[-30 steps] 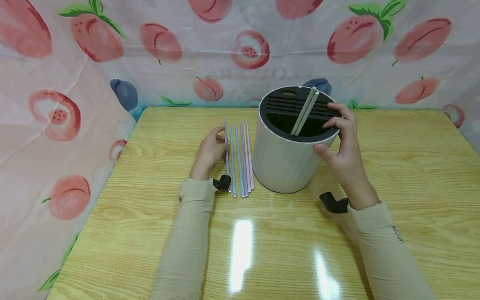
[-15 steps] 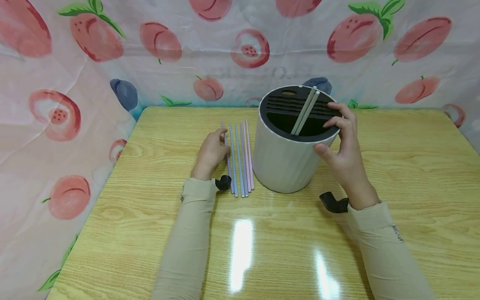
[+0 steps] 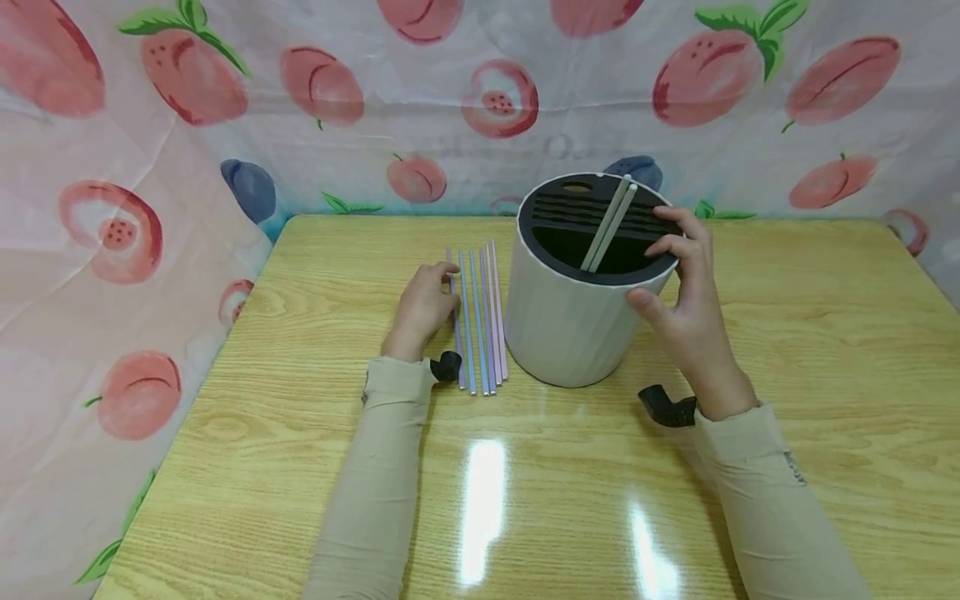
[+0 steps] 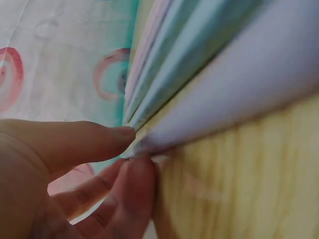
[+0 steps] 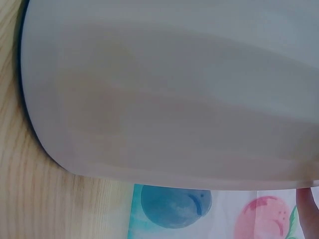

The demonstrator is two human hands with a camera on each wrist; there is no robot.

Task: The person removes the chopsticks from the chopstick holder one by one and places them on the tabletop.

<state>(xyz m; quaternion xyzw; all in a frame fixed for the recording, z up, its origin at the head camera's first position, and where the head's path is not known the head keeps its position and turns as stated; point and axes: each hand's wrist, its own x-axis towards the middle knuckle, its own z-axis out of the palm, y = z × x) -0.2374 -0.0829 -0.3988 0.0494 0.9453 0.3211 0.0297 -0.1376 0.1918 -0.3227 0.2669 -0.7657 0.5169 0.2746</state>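
In the head view my left hand (image 3: 426, 302) is at the leftmost purple chopstick (image 3: 457, 337), its thumb and fingers on either side. The left wrist view shows the thumb and curled fingertips close round that chopstick's far end. Beside it lie several blue (image 3: 468, 333), purple and pink chopsticks in a loose row. My right hand (image 3: 693, 308) grips the rim of a white knife block (image 3: 566, 333) with a black slotted top, thumb outside, fingers over the edge. Two grey-green chopsticks (image 3: 609, 225) lean upright in its opening. The right wrist view shows mostly the block's white wall (image 5: 164, 109).
The block stands on a wood-grain table (image 3: 285, 467), just right of the chopsticks. A curtain (image 3: 420, 100) printed with peaches hangs behind the table and along the left side. Black wrist cameras (image 3: 667, 407) sit on both arms.
The leftmost purple chopstick, whose far end reached higher in view earlier, now lies lower, almost parallel with the others. My left hand has shifted slightly; the right hand and block stay put.
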